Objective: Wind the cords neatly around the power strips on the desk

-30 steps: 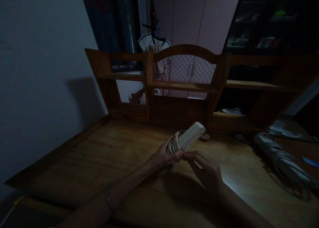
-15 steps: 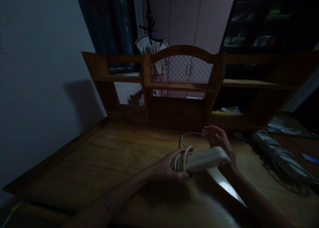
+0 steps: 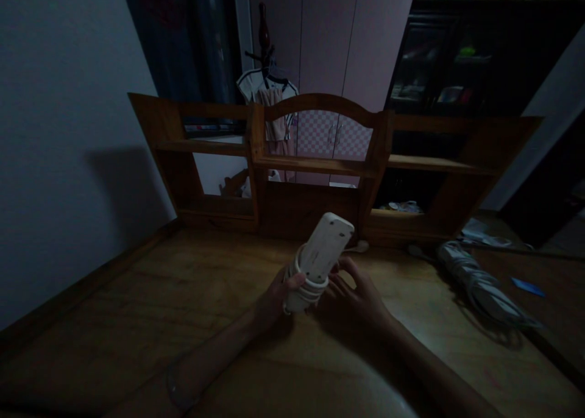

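Left hand (image 3: 274, 296) is wrapped around the bottom end of a white power strip (image 3: 325, 247), thumb on the side facing the camera and fingers round the back, so it's properly holding it. The right hand (image 3: 359, 299) sits just beside it with the fingers loosely spread and the tips against the same lower end. Can't tell if it's actually pinching anything, it's too dark down there.

The power strip is a long, rounded, off-white plastic bar, tilted with its top end leaning away and a bit to the right. There are a couple of small dark marks near the top end. If that's a logo or a rating, it's way too dim and small to read. Its cord (image 3: 299, 293) is the same off-white and is wound in several tight loops around the lower part of the strip, right where the left hand grips.

All of that is held up above the middle of a wooden surface (image 3: 173, 296), somewhat closer to the far edge than the near one. Along the far edge stands a wooden shelf unit (image 3: 320, 162) with an arched middle section. Near the right edge, well apart from the hands, lies a folded grey umbrella (image 3: 475, 281), with a small blue card (image 3: 528, 287) flat on the wood just past it, no readable print on either.

Behind the shelf unit are a pink wardrobe (image 3: 329, 46) and a coat stand (image 3: 267, 89) with clothes hanging on it. A plain wall (image 3: 59, 131) runs along the left edge.
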Demonstrator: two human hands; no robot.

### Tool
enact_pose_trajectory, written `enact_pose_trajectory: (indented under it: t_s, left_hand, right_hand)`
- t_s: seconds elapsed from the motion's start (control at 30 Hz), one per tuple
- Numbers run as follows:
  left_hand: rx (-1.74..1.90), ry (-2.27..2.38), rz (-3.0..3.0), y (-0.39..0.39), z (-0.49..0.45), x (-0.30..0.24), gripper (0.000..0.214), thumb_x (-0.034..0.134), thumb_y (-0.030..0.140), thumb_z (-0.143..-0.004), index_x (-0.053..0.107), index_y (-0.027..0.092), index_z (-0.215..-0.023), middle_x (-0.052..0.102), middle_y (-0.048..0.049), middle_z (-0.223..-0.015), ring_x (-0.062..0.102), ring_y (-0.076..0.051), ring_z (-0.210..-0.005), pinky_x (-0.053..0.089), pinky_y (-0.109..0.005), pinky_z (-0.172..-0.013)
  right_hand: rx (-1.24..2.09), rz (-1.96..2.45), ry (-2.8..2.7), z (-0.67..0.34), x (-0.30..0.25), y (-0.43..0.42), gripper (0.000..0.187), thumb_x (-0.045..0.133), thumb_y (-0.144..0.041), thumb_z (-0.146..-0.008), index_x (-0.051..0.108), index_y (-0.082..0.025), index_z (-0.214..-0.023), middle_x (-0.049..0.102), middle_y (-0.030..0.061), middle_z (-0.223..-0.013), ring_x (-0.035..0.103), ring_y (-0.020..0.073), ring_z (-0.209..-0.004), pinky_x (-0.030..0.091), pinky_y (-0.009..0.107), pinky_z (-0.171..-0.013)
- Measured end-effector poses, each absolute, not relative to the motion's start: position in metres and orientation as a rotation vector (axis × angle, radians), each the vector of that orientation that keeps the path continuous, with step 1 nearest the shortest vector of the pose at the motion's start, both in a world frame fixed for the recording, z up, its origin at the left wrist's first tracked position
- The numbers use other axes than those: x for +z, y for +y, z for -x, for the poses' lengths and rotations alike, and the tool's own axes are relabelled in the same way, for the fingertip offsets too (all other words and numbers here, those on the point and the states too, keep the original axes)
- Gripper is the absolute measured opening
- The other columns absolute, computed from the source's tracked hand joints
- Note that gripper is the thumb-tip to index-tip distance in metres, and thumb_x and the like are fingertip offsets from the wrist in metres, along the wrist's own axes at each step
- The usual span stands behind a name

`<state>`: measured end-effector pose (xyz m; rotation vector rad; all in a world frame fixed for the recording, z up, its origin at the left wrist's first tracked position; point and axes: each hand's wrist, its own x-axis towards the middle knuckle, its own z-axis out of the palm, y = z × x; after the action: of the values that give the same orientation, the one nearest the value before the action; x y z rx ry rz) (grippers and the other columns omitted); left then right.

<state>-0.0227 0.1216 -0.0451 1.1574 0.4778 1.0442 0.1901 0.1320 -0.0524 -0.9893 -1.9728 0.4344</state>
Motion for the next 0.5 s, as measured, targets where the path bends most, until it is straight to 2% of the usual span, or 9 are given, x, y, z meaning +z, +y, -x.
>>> enact_pose_trajectory:
  t_s: [0.13, 0.2, 0.27, 0.37, 0.5]
  left_hand:
    - [1.158, 0.569, -0.943, 0.128, 0.020, -0.048, 0.046, 0.048, 0.050, -0.089, 0.061, 0.009, -0.106, 0.066, -0.0093, -0.074, 0.062, -0.018, -0.058, 0.052, -0.028, -0.049]
    - [1.187, 0.596, -0.895, 0.131, 0.019, -0.048, 0.048, 0.047, 0.053, -0.089, 0.061, 0.010, -0.104, 0.066, -0.0088, -0.072, 0.062, -0.018, -0.058, 0.052, -0.028, -0.048]
    - [1.224, 0.646, -0.897, 0.133, 0.019, -0.047, 0.048, 0.049, 0.054, -0.088, 0.059, 0.011, -0.108, 0.066, -0.0081, -0.073, 0.063, -0.018, -0.059, 0.052, -0.028, -0.048]
    - [1.252, 0.719, -0.941, 0.135, 0.020, -0.046, 0.049, 0.055, 0.053, -0.085, 0.056, 0.013, -0.113, 0.066, -0.0063, -0.075, 0.064, -0.017, -0.058, 0.052, -0.027, -0.047]
    - [1.292, 0.772, -0.999, 0.134, 0.018, -0.046, 0.046, 0.062, 0.051, -0.082, 0.053, 0.018, -0.112, 0.066, -0.0034, -0.081, 0.065, -0.016, -0.057, 0.051, -0.025, -0.045]
  right_hand:
    - [0.385, 1.044, -2.043, -0.183, -0.055, 0.136, 0.042, 0.040, -0.020, -0.097, 0.042, -0.026, -0.138, 0.060, 0.0094, -0.116, 0.059, 0.0210, -0.104, 0.049, 0.037, -0.089]
    - [0.294, 1.088, -2.141, -0.180, -0.054, 0.134, 0.052, 0.040, -0.015, -0.096, 0.033, -0.027, -0.146, 0.056, 0.0109, -0.118, 0.059, 0.0212, -0.101, 0.050, 0.035, -0.085]
    - [0.175, 1.172, -2.247, -0.179, -0.052, 0.131, 0.058, 0.039, -0.012, -0.095, 0.026, -0.026, -0.149, 0.056, 0.0108, -0.112, 0.060, 0.0198, -0.089, 0.050, 0.031, -0.073]
    - [-0.006, 1.264, -2.354, -0.181, -0.046, 0.125, 0.053, 0.037, -0.011, -0.096, 0.029, -0.023, -0.147, 0.056, 0.0095, -0.105, 0.058, 0.0170, -0.074, 0.044, 0.026, -0.060]
    - [-0.218, 1.274, -2.380, -0.184, -0.044, 0.124, 0.039, 0.038, -0.010, -0.096, 0.043, -0.020, -0.134, 0.057, 0.0084, -0.103, 0.056, 0.0166, -0.074, 0.037, 0.026, -0.058]
